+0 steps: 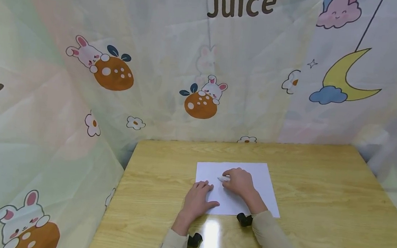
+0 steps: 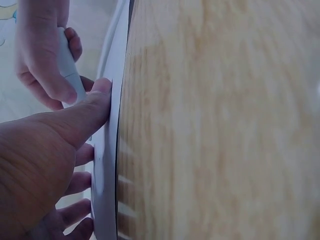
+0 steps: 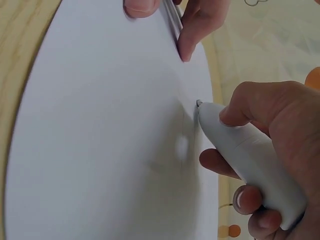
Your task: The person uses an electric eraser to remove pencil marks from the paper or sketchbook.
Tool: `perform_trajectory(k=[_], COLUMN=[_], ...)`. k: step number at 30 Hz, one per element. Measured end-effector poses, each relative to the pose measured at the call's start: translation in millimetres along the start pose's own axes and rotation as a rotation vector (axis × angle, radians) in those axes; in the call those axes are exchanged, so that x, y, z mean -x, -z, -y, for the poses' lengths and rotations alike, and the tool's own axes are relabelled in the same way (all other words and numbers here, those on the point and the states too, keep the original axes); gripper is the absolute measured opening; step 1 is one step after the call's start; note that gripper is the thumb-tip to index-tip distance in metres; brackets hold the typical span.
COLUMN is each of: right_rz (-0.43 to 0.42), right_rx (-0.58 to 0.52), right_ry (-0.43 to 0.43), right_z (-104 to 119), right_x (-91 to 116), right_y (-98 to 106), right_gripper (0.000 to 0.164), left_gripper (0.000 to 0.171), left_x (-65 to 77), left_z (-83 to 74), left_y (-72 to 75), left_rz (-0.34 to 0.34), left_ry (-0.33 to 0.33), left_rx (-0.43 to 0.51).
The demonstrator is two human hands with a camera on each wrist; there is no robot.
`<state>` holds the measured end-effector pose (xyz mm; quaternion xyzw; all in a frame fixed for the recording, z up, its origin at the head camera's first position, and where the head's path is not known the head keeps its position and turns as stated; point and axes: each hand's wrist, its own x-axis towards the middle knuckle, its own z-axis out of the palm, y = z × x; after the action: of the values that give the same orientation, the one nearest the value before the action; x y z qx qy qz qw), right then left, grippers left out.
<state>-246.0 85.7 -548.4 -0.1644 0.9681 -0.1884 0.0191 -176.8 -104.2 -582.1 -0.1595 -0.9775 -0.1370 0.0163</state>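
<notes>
A sheet of white paper (image 1: 263, 194) lies on the wooden table. My right hand (image 1: 239, 181) grips a thick white pen (image 1: 225, 178) over it. In the right wrist view the pen (image 3: 245, 150) slants, its small metallic tip (image 3: 199, 103) pointing at the sheet and close to its surface; thumb and fingers wrap the body. My left hand (image 1: 197, 198) rests on the paper's left part, fingers spread and thumb out to the side. In the left wrist view the left thumb (image 2: 95, 102) lies along the paper's near edge, and the pen (image 2: 70, 67) shows beyond it in the right hand.
The wooden table (image 1: 326, 202) reaches around the sheet on all sides. Behind and to the left hangs a printed cloth (image 1: 162, 50) with rabbits and a moon. A black wrist device (image 1: 194, 240) sits by the left cuff, another black device (image 1: 244, 220) by the right.
</notes>
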Motion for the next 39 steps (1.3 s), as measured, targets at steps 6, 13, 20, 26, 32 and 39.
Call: perform_trajectory(k=[6,13,20,26,32,39], right_rz=[0.034,0.025,0.031,0.042,0.036,0.014], right_rx=[0.009,0.023,0.035,0.025,0.022,-0.01], right_ry=[0.001,0.015,0.003,-0.016,-0.017,-0.007], right_z=[0.6,3.2,2.7,2.0,5.0,-9.6], right_x=[-6.0,-4.3,-2.6,-0.4,-0.2,2.7], right_y=[4.4,5.1,5.2,2.6,3.2,15.4], right_gripper=[0.03,0.028,0.027,0.028,0.029,0.03], left_gripper=[0.068,0.068,0.068,0.068,0.068,0.066], left_x=[-4.4,-3.7,-3.0,-1.4,-0.4,-2.2], left_z=[1.5,1.3,-0.1,-1.4,0.0,-0.7], left_y=[2.2,1.2,-1.2,-2.4,-3.3,-3.2], left_rz=[-0.001,0.006,0.012,0.015,0.008,-0.018], left_ry=[0.005,0.0,-0.011,-0.008,-0.009,-0.008], left_rx=[-0.014,-0.004,0.002,0.006,0.007,0.005])
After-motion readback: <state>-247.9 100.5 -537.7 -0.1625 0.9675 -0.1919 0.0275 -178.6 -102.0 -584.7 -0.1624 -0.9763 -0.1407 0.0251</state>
